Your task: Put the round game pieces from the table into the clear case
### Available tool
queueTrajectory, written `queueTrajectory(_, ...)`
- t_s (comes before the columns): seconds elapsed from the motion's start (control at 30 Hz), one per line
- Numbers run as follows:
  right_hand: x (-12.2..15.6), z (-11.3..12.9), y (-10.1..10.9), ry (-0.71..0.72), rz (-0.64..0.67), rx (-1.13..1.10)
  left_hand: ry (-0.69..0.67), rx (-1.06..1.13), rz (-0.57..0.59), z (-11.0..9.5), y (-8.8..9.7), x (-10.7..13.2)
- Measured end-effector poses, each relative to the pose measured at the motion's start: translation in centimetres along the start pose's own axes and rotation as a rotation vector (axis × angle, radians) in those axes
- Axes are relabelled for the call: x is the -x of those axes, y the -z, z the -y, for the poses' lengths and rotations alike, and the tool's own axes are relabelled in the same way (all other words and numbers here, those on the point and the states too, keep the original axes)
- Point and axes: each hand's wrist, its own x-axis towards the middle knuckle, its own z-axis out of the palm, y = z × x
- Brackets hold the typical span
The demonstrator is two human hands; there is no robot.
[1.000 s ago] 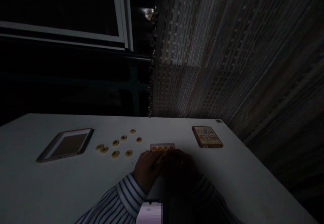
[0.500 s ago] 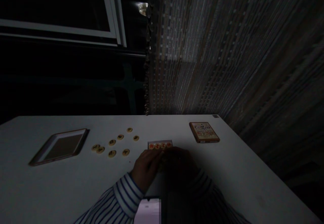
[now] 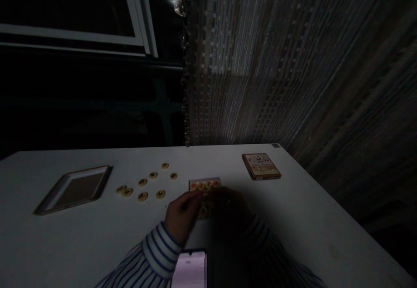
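The scene is very dark. My left hand (image 3: 180,216) and my right hand (image 3: 230,207) meet over a small box (image 3: 205,185) that holds a row of round game pieces with red marks. The left fingers curl around a pale piece or pieces at the box's near edge. The right hand is in deep shadow and its fingers do not show clearly. Several loose round pieces (image 3: 143,186) with dark marks lie on the white table (image 3: 81,244) left of the box.
An empty shallow box lid or tray (image 3: 73,188) lies at the left. A printed box lid (image 3: 260,165) lies at the back right. A lit phone (image 3: 189,273) sits below my wrists. A curtain hangs behind the table, a dark window to the left.
The view has shifted slightly, so everything sits a bit left and higher. My left fingers have drawn back a little from the box, with a pale piece showing under them.
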Motion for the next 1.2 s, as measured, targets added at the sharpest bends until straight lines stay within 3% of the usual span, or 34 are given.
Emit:
queueTrajectory(0.23, -0.2, 0.0, -0.3, 0.269, -0.012, 0.213, 0.072, 0.09, -0.009, 0.3, -0.1, 0.0)
queueTrajectory(0.5, -0.4, -0.4, -0.3, 0.378, 0.014, 0.325, 0.038, 0.107, 0.016, 0.5, -0.2, 0.0)
queueTrajectory(0.7, -0.3, 0.1, 0.0, 0.368, -0.029, 0.414, -0.004, 0.014, 0.0, 0.9, 0.0, -0.1)
queueTrajectory(0.97, 0.1, -1.6, 1.2, 0.316, -0.116, 0.414, -0.064, -0.225, -0.221, 2.7, 1.5, -1.2)
queueTrajectory(1.03, 0.0, -2.2, 1.6, 0.31, -0.151, 0.395, -0.073, -0.267, -0.216, 3.1, 1.6, -1.4)
queueTrajectory(1.2, -0.2, -2.7, 2.6, 0.23, -0.091, 0.403, -0.056, -0.286, -0.119, 3.9, 1.3, -1.3)
